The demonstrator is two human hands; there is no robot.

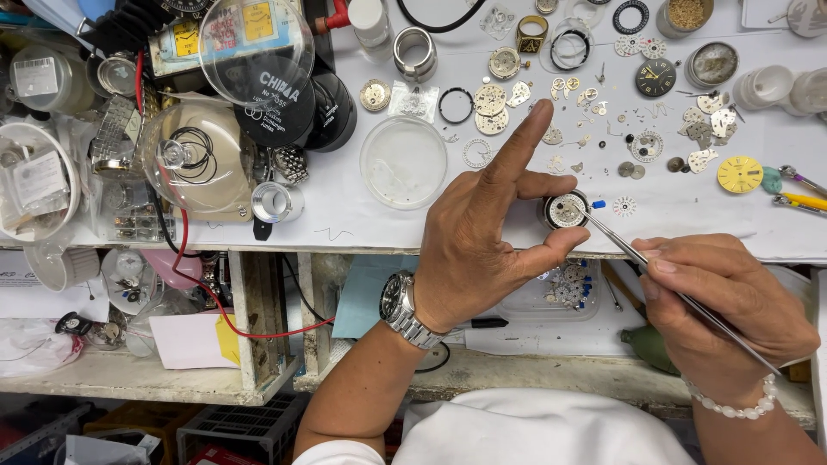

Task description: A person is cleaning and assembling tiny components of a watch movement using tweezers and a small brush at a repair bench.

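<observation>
You face a white-covered workbench (689, 215) w/ worn wooden shelf (129, 379) underneath; plastic crates (233, 426) on the floor, even overhead light.

A shiny metal movement (566, 210) is pinched in the left hand (482, 250); thin polished steel tweezers (637, 258) are gripped by the right hand (724, 310). A matt white paper sheet (689, 207), a clear glossy dish (403, 162) and rough worn wooden shelving (258, 319) are seen.
</observation>
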